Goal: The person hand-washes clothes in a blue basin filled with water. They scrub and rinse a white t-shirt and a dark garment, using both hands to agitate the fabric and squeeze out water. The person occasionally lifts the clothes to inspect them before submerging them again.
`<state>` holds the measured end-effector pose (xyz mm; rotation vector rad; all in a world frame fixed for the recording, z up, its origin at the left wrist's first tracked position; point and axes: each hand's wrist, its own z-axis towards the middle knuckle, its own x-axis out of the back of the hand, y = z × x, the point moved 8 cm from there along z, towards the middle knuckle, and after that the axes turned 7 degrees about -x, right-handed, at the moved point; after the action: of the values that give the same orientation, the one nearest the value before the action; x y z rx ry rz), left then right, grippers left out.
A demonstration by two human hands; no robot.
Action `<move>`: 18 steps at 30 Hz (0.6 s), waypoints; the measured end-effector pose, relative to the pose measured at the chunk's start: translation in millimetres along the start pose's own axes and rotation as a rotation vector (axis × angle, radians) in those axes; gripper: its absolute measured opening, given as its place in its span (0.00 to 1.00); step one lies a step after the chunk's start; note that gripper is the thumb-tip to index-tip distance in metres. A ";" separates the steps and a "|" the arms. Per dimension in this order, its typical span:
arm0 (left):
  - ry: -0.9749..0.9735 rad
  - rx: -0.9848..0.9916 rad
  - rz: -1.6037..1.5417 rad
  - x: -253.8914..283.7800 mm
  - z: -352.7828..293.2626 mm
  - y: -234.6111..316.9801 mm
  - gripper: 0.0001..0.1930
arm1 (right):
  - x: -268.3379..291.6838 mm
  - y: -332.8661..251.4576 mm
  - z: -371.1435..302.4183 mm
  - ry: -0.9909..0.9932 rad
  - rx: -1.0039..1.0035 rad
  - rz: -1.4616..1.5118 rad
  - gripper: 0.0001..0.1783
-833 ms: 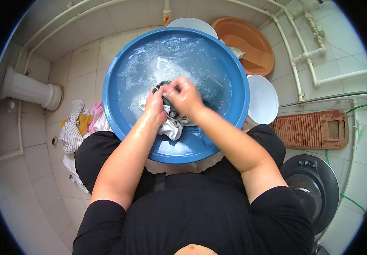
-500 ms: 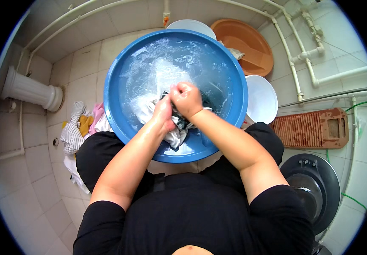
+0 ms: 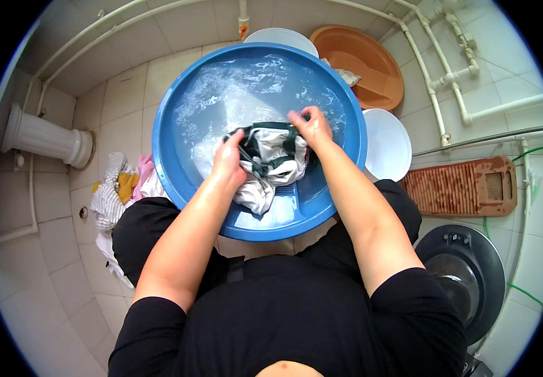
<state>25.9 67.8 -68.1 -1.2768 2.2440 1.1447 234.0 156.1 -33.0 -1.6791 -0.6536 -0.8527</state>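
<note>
A large, round blue plastic tub (image 3: 164, 141) holds cloudy, sudsy water (image 3: 321, 81); toward its near side lies a bunched white-and-dark-green cloth garment (image 3: 277, 151) — the left hand (image 3: 228, 163) and right hand (image 3: 315, 130) stand apart, fingers (image 3: 236, 137) of each pinching it.

Bunched cloth (image 3: 279, 146) filled the gap between the left hand (image 3: 228, 162) and right hand (image 3: 315, 131). Beyond both, open water (image 3: 268, 81) left room up to the tub's rim (image 3: 221, 53); rightward of the right hand, that rim stood in the way, a white bowl (image 3: 388, 146) behind it.
</note>
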 end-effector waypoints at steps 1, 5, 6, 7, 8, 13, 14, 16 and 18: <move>0.024 0.005 -0.051 5.3 5.4 3.9 0.07 | -24.9 5.1 3.3 -0.218 0.096 -0.085 0.28; 0.093 -0.022 -0.058 31.6 29.3 -1.4 0.10 | -53.7 24.4 5.3 -0.539 0.044 -0.375 0.31; 0.081 -0.041 -0.040 26.7 23.0 -3.3 0.11 | -49.9 27.0 5.9 -0.556 -0.008 -0.429 0.30; -0.004 -0.048 -0.042 16.6 17.5 -3.0 0.10 | -43.5 15.5 6.1 -0.446 0.075 -0.442 0.28; -0.063 0.003 -0.058 7.7 11.9 -4.6 0.11 | -36.7 3.1 4.5 -0.314 0.096 -0.314 0.26; -0.064 0.173 -0.079 -23.3 -22.5 3.6 0.19 | -9.3 -90.4 -60.7 -0.033 0.457 0.363 0.14; 0.005 0.186 -0.059 -20.3 -23.3 3.4 0.19 | -3.1 -111.0 -81.3 -0.041 0.535 0.407 0.12; -0.191 0.161 -0.041 -8.7 -5.7 -3.2 0.15 | 8.1 -145.5 -127.5 -0.038 0.765 0.446 0.10; -0.214 0.058 -0.035 -9.7 -13.4 4.1 0.12 | 11.8 -168.0 -170.2 -0.097 0.905 0.355 0.09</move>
<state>29.4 64.2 -51.8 -1.1096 2.0758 1.1368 74.4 35.1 98.3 -0.9578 -0.6431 -0.1523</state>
